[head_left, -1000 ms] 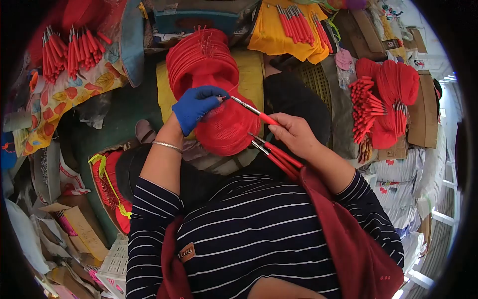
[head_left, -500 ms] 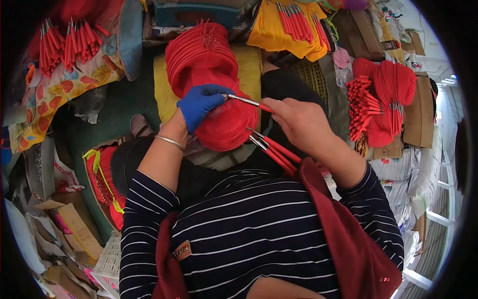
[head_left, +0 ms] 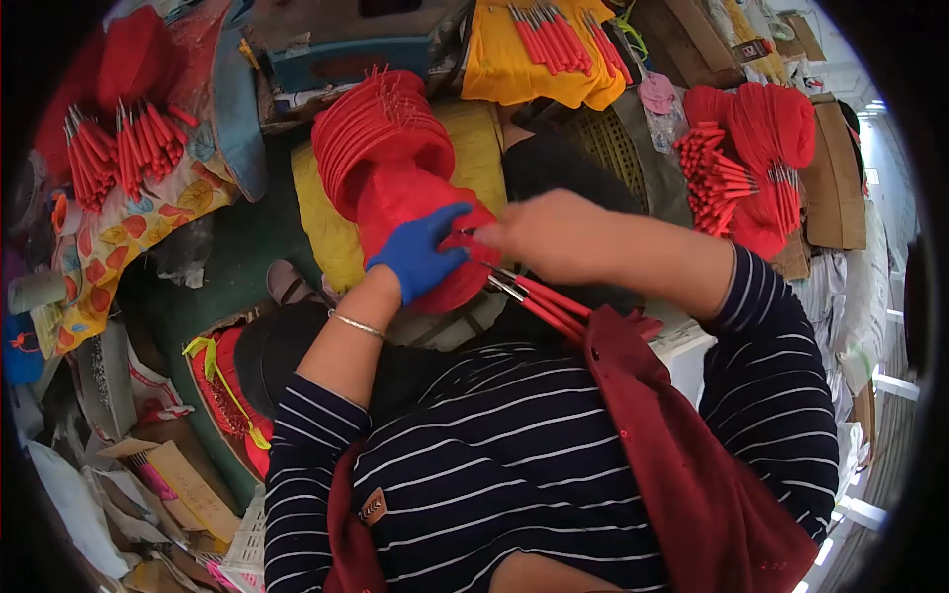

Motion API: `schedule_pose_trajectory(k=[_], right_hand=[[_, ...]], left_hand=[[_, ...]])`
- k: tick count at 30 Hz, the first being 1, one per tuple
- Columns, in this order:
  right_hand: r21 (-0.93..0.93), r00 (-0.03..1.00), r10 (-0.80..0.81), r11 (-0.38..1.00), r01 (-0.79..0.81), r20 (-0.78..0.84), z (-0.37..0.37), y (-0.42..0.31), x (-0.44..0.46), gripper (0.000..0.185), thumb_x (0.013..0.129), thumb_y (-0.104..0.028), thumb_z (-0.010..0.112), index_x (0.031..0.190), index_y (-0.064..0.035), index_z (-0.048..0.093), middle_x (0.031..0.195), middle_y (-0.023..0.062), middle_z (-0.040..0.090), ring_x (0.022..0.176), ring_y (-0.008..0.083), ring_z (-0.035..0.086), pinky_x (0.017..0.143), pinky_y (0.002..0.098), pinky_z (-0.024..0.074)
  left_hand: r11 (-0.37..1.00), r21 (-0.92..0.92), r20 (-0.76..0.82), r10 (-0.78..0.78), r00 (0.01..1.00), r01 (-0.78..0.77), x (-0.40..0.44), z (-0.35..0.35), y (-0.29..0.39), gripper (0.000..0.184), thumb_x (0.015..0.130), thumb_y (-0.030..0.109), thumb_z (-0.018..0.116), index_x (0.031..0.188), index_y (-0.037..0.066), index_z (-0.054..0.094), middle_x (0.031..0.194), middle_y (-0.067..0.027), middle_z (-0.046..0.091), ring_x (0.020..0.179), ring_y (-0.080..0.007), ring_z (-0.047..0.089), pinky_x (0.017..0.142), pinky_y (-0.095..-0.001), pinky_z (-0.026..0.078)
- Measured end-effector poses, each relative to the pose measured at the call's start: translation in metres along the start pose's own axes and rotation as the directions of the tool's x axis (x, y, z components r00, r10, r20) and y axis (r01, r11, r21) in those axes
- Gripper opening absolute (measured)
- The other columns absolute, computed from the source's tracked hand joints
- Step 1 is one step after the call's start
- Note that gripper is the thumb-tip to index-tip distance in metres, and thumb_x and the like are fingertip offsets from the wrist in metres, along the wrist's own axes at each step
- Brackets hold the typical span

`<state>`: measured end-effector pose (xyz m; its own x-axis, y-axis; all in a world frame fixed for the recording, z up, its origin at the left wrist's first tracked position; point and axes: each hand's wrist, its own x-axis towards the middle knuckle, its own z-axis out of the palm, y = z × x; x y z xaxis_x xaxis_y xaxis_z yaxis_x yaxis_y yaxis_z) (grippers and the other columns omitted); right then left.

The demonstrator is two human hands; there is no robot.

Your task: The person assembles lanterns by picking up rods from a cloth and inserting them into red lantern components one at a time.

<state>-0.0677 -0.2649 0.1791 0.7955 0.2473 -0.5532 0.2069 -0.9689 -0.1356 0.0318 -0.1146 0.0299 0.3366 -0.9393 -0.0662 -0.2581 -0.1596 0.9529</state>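
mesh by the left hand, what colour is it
Red; the mesh shows best in the head view.

At the far side, red-handled tools (head_left: 551,42) are laid on an orange-yellow cloth (head_left: 491,84); at far left, similar tools (head_left: 148,148) on a leaf-patterned cloth (head_left: 96,272).

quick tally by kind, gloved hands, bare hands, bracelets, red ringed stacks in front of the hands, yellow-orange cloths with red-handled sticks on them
Gloved: 1, left hand, in blue
Bare: 1, right hand
Bracelet: 1
Red ringed stack: 1
Yellow-orange cloth under red-handled sticks: 1
Total: 5
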Motion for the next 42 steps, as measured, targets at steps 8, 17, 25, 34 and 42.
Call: schedule_pose_trajectory(k=[8,17,25,34,42], right_hand=[[0.7,0.926,0.273,0.714,-0.012,-0.262,0.012,0.145,0.04,0.043,0.087,-0.033,0.053,0.117,-0.0021,0.053,0.103,0.0153,0.062,0.092,0.0288,0.061,0.078,0.0365,0.0476],[0.129,0.506,0.619,0.7,-0.702,-0.601,0.013,0.297,0.129,0.025,0.08,-0.015,0.049,0.102,-0.0066,0.058,0.1,0.0172,0.063,0.093,0.0332,0.061,0.075,0.0451,0.0499],[0.168,0.458,0.519,0.774,-0.611,-0.722,-0.001,0.291,0.105,0.051,0.077,-0.021,0.057,0.124,-0.0026,0.047,0.092,0.0212,0.064,0.086,0.028,0.064,0.073,0.039,0.0502],[0.98,0.799,0.567,0.123,0.156,-0.199,0.028,0.095,0.011,0.018,0.084,-0.016,0.058,0.097,-0.0032,0.06,0.074,-0.0019,0.053,0.065,0.006,0.049,0.064,0.0199,0.0422],[0.952,0.884,0.434,0.305,0.039,-0.175,0.081,-0.004,-0.016,0.017,0.092,-0.015,0.051,0.099,0.0,0.056,0.072,-0.0025,0.047,0.066,0.0052,0.045,0.06,0.0196,0.0389]], left_hand=[[0.853,0.511,-0.619,0.281,0.734,0.105,0.027,-0.053,0.01,0.04,0.073,0.012,0.065,0.113,0.011,0.057,0.117,-0.0124,0.053,0.106,-0.0334,0.049,0.089,-0.0411,0.041],[0.834,0.54,-0.573,0.264,0.776,0.114,0.024,-0.052,0.012,0.028,0.071,0.017,0.068,0.097,0.011,0.062,0.098,-0.0074,0.059,0.087,-0.0294,0.056,0.075,-0.0401,0.046],[0.984,-0.179,-0.318,-0.065,0.946,0.007,0.021,-0.046,0.008,0.022,0.08,0.012,0.061,0.101,0.01,0.065,0.091,-0.0077,0.065,0.081,-0.0207,0.062,0.073,-0.0294,0.048],[0.868,-0.481,0.077,-0.101,0.992,0.126,0.001,-0.062,0.007,0.022,0.082,0.007,0.056,0.102,0.003,0.064,0.093,-0.0048,0.064,0.089,-0.0121,0.057,0.081,-0.026,0.045],[0.821,-0.527,0.07,-0.215,0.974,0.219,-0.003,-0.053,0.003,0.024,0.082,0.003,0.055,0.104,0.0,0.064,0.099,-0.0068,0.065,0.094,-0.0126,0.057,0.086,-0.0228,0.043]])
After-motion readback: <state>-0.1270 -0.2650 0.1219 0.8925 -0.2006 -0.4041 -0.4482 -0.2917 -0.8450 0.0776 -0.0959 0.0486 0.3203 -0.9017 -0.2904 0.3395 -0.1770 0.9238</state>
